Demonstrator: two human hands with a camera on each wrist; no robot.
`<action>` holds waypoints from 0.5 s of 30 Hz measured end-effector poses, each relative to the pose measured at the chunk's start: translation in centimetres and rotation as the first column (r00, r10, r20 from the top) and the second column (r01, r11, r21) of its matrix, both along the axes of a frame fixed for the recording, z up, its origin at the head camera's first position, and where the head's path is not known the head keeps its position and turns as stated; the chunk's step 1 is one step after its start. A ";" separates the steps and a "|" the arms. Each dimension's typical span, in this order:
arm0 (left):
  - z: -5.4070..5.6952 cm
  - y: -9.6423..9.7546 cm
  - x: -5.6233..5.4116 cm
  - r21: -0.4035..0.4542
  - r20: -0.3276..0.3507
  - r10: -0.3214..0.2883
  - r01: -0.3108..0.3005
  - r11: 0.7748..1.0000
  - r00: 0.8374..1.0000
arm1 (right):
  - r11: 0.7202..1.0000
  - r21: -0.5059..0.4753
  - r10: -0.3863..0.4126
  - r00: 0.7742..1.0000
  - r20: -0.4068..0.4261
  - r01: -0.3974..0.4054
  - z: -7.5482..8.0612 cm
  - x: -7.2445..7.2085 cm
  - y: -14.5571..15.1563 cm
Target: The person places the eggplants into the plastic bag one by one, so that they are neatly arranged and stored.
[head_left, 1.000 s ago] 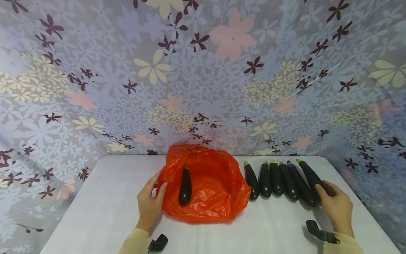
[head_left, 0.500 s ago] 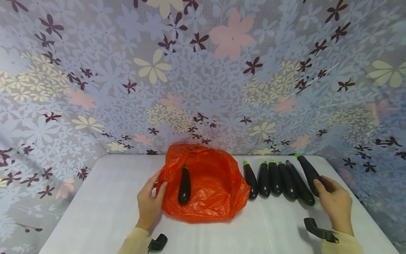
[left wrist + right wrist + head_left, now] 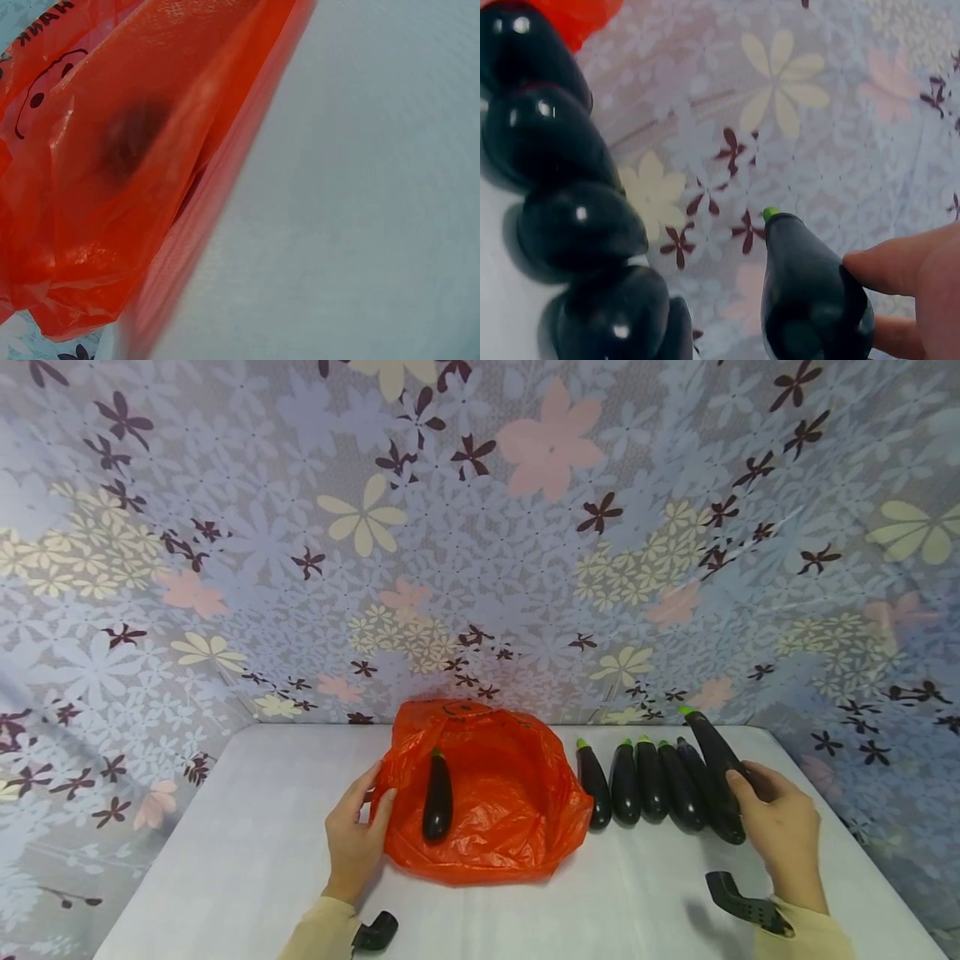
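Note:
An orange-red plastic bag (image 3: 510, 852) lies on the table with its mouth spread toward me. One dark eggplant (image 3: 437, 802) rests inside, at the bag's left. At the bag's left edge my left hand (image 3: 356, 839) grips the rim between thumb and fingers; the left wrist view shows the bag's film (image 3: 90, 247) but not the hand. My right hand (image 3: 780, 822) holds another eggplant (image 3: 712, 743) by its thick end, raised above the row, green stem pointing away. The right wrist view shows this held eggplant (image 3: 810, 292) pinched by fingers (image 3: 889, 266).
Several eggplants (image 3: 652, 785) lie side by side right of the bag, stems toward the wall. The nearest to the bag (image 3: 595, 789) touches its edge. A white-covered table (image 3: 600, 893) meets a floral-patterned wall (image 3: 480, 568) behind.
My right hand has lifted the rightmost eggplant off the table and carried it up and to the left, over the end of the row. The left hand and bag have stayed in place.

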State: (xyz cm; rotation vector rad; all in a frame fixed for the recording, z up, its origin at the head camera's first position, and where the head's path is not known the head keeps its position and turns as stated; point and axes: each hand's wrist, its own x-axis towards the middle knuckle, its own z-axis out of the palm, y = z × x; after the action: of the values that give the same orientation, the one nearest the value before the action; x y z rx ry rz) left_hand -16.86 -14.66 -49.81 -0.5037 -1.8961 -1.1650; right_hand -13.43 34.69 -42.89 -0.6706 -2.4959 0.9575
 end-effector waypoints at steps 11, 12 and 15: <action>-0.3 -0.2 -0.1 -0.003 0.008 -0.005 0.005 1.000 1.000 | 0.994 -0.084 0.074 0.996 0.048 -0.070 1.2 0.1 -2.2; -0.3 -0.2 -0.1 -0.002 0.010 -0.004 0.004 1.000 1.000 | 0.993 -0.091 0.075 0.996 0.051 -0.070 1.4 0.1 -2.5; -0.5 -0.2 -0.1 0.002 0.009 0.008 -0.008 1.000 1.000 | 0.990 -0.106 0.101 0.993 0.053 -0.095 2.0 0.1 -3.6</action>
State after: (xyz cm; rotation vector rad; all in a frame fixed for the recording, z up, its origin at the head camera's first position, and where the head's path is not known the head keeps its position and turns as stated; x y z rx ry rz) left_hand -16.96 -14.86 -50.27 -0.4899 -1.9028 -1.1657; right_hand -13.33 31.11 -40.91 -0.6209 -2.5649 1.1249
